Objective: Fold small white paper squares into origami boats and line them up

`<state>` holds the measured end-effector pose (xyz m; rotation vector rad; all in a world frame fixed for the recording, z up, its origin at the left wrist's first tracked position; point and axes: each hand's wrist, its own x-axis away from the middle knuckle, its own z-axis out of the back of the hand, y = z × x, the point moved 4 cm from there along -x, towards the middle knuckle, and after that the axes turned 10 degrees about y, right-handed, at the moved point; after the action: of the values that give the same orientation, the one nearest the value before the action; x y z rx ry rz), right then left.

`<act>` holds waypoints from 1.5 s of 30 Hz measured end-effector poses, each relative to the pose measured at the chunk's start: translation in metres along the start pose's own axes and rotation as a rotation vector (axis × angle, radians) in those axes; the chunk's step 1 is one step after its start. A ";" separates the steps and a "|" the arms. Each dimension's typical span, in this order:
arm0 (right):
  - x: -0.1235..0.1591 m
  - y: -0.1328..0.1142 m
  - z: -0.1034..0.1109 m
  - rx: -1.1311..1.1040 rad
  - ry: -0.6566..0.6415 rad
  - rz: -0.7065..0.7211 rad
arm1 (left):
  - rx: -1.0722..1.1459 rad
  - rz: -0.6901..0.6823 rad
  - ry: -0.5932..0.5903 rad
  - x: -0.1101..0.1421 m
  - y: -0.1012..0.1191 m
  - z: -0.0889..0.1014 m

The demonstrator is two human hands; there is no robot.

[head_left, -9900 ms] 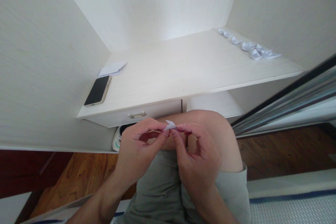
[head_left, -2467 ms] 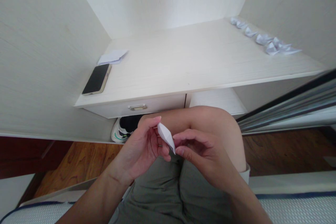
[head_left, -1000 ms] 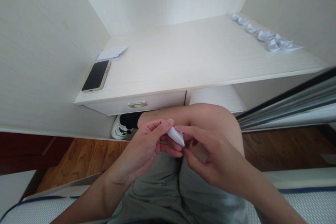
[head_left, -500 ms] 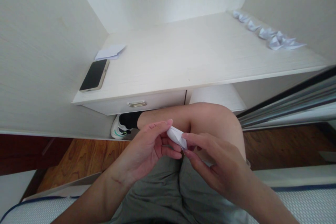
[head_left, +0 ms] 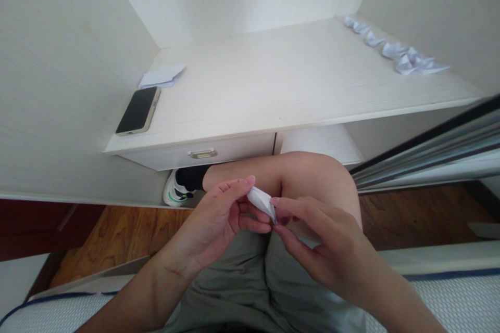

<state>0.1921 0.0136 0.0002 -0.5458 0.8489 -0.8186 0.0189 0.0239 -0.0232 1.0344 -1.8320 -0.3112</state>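
Between my hands, above my lap, is a small piece of folded white paper (head_left: 261, 201), narrow and pointed at its lower right end. My left hand (head_left: 226, 208) pinches its upper left end between thumb and fingers, with the other fingers curled beneath. At the lower right tip, my right hand (head_left: 324, 229) grips the paper with thumb and index finger. The underside of the paper is hidden by my fingers. Several small folded white paper shapes (head_left: 394, 51) stand in a row along the right side of the shelf.
A white shelf (head_left: 250, 83) spans the cabinet before me. On its left lie a phone (head_left: 138, 110) and folded white paper sheets (head_left: 162, 76). Below are a drawer with a metal handle (head_left: 202, 153) and my shoe (head_left: 175, 190). A sliding door frame (head_left: 429, 140) borders the right.
Earlier both hands pinched a smaller-looking folded paper tip to tip; since then it has been turned to slant down right. Over the last half second the hands barely move.
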 end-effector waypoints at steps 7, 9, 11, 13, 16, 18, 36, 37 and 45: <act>-0.001 -0.004 0.007 -0.235 0.023 -0.099 | 0.025 0.098 -0.048 0.000 -0.002 0.002; 0.001 -0.004 0.007 -0.248 0.018 -0.099 | 0.032 0.122 -0.055 0.000 -0.003 0.001; 0.001 -0.003 0.005 -0.232 0.014 -0.057 | 0.040 0.135 -0.055 0.000 -0.004 0.001; 0.002 -0.004 0.004 -0.171 0.012 0.014 | 0.048 0.147 -0.056 0.000 -0.004 0.001; 0.001 -0.005 0.001 -0.074 0.017 0.079 | 0.059 0.156 -0.050 0.000 -0.004 0.001; 0.000 -0.006 0.000 -0.091 0.013 0.069 | 0.064 0.160 -0.036 0.001 -0.004 0.001; -0.001 -0.011 0.007 -0.104 0.298 -0.026 | 0.111 0.108 -0.099 0.006 0.001 -0.012; -0.001 -0.011 0.008 -0.105 0.297 -0.021 | 0.111 0.101 -0.096 0.005 0.001 -0.013; 0.005 0.003 0.008 -0.333 0.284 -0.281 | 0.114 0.079 -0.076 0.005 -0.005 -0.015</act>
<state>0.2016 0.0123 0.0003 -0.8695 1.1988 -1.0342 0.0328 0.0207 -0.0157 1.0367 -1.9722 -0.2032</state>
